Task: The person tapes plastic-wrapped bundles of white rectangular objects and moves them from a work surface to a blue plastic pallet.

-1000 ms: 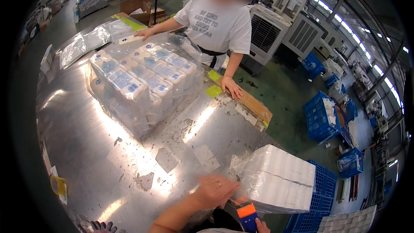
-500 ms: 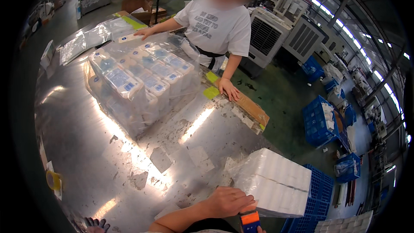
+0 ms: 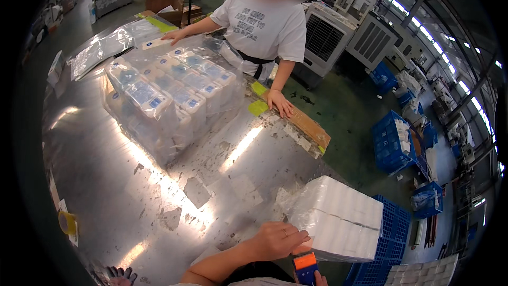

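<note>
At the lower edge, my left hand [image 3: 279, 240] is closed, its fingertips pinched on something pinkish and flat that I cannot make out. Just below it is a blue handheld tool [image 3: 305, 271] with an orange band. Only a few fingers of my right hand [image 3: 319, 279] show, wrapped on the tool's side. Beside both hands, to the right, a clear-wrapped block of white packs [image 3: 338, 217] stands at the table's corner. Farther off, a clear plastic bag of white bottles with blue labels [image 3: 159, 95] stands on the metal table [image 3: 106, 169].
Across the table a co-worker [image 3: 264, 26] rests one hand near the taped cardboard edge [image 3: 304, 127] and the other by the bag. A yellow tape roll [image 3: 67, 222] and a dark-fingered glove shape [image 3: 120, 275] lie at left. Blue crates [image 3: 392, 143] stand on the floor.
The view has shifted slightly. My left hand has risen a little and moved slightly left, and more of the blue tool and right-hand fingers show. The bag of bottles stays in place.
</note>
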Action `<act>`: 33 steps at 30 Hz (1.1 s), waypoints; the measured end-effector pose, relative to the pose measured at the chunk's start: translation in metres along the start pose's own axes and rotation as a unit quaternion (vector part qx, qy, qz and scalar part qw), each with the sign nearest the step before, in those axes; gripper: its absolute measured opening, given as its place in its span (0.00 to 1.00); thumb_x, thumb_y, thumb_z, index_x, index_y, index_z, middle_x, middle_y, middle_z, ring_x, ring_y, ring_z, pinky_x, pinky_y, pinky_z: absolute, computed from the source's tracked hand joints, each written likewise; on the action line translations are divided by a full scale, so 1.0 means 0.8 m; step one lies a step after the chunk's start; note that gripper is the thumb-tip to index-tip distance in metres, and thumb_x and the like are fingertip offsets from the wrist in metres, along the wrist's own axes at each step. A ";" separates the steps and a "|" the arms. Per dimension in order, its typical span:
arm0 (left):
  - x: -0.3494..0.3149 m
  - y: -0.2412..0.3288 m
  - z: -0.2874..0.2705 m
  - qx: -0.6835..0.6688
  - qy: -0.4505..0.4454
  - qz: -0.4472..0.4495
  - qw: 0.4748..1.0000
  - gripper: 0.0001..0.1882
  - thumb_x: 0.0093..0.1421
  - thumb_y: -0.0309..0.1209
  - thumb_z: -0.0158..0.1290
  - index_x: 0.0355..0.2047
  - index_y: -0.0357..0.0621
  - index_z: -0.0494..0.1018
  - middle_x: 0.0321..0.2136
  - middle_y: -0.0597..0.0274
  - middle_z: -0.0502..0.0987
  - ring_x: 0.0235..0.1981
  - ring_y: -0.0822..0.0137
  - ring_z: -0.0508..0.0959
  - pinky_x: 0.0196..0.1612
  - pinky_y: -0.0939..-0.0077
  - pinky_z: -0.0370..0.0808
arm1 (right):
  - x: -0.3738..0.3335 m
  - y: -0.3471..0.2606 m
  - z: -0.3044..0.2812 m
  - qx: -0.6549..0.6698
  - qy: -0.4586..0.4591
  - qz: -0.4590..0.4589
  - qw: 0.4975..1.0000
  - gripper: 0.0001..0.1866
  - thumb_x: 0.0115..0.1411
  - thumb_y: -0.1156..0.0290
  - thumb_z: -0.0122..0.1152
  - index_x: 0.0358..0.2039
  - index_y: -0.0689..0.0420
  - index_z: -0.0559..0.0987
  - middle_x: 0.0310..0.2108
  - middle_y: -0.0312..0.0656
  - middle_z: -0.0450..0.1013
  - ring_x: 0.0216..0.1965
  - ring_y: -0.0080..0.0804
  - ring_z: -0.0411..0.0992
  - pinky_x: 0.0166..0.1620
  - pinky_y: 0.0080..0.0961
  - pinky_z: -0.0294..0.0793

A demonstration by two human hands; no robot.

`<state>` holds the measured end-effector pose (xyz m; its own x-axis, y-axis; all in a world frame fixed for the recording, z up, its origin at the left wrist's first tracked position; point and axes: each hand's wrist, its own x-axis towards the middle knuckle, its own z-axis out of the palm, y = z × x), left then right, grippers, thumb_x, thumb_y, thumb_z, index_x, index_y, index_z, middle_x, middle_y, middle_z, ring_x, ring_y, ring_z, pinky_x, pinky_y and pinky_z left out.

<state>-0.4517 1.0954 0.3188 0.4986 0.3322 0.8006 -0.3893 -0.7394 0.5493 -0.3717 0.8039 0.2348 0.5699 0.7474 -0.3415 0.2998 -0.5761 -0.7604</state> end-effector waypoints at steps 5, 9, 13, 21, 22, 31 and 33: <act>0.000 0.000 -0.005 0.024 -0.034 -0.011 0.999 0.08 0.45 0.28 0.59 0.26 0.41 0.73 0.17 0.66 0.70 0.18 0.68 0.72 0.19 0.78 0.68 | -0.001 0.006 0.000 0.060 0.005 0.024 0.998 0.29 0.58 0.60 0.53 0.56 0.60 0.61 0.46 0.52 0.67 0.43 0.45 0.69 0.46 0.36 0.70; 0.000 -0.001 -0.006 0.023 -0.033 -0.009 0.999 0.08 0.45 0.28 0.59 0.26 0.41 0.73 0.16 0.66 0.70 0.17 0.69 0.72 0.19 0.78 0.67 | -0.002 0.011 0.002 0.105 0.009 0.039 0.994 0.28 0.58 0.60 0.52 0.56 0.60 0.61 0.46 0.52 0.67 0.43 0.45 0.69 0.46 0.36 0.70; -0.003 -0.003 -0.003 0.029 -0.031 -0.008 0.999 0.10 0.45 0.30 0.60 0.27 0.41 0.73 0.17 0.66 0.70 0.18 0.69 0.72 0.19 0.78 0.67 | -0.003 0.015 0.004 0.146 0.015 0.053 0.988 0.28 0.58 0.60 0.52 0.56 0.60 0.61 0.46 0.52 0.67 0.43 0.44 0.69 0.45 0.36 0.70; 0.003 -0.001 -0.004 0.023 -0.043 -0.005 0.999 0.15 0.43 0.34 0.62 0.29 0.41 0.72 0.19 0.67 0.71 0.20 0.69 0.73 0.21 0.80 0.68 | -0.010 0.023 0.006 0.212 0.028 0.080 0.974 0.28 0.59 0.60 0.52 0.55 0.61 0.61 0.45 0.51 0.68 0.43 0.43 0.69 0.45 0.35 0.70; 0.003 -0.001 -0.004 0.023 -0.047 -0.008 0.999 0.15 0.42 0.34 0.62 0.29 0.42 0.72 0.19 0.67 0.71 0.20 0.69 0.73 0.21 0.80 0.68 | -0.010 0.024 0.005 0.220 0.030 0.082 0.972 0.27 0.59 0.60 0.52 0.55 0.61 0.61 0.45 0.51 0.68 0.43 0.43 0.69 0.45 0.35 0.70; 0.017 -0.005 0.015 0.008 -0.013 -0.008 1.000 0.06 0.46 0.26 0.59 0.24 0.42 0.73 0.15 0.65 0.69 0.15 0.66 0.71 0.17 0.76 0.67 | -0.024 0.039 0.001 0.291 0.053 0.103 0.950 0.27 0.59 0.61 0.51 0.55 0.62 0.61 0.45 0.51 0.68 0.43 0.42 0.69 0.45 0.35 0.70; 0.021 -0.006 0.024 0.031 -0.038 -0.007 0.999 0.08 0.46 0.30 0.59 0.24 0.42 0.71 0.16 0.66 0.70 0.17 0.67 0.73 0.19 0.76 0.69 | -0.030 0.048 -0.002 0.312 0.060 0.099 0.943 0.27 0.59 0.61 0.51 0.55 0.62 0.61 0.45 0.50 0.68 0.43 0.42 0.69 0.45 0.35 0.70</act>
<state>-0.4269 1.0932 0.3251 0.5625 0.2997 0.7706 -0.3346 -0.7698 0.5436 -0.3728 0.7629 0.2147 0.6605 0.5812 -0.4753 -0.3089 -0.3667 -0.8776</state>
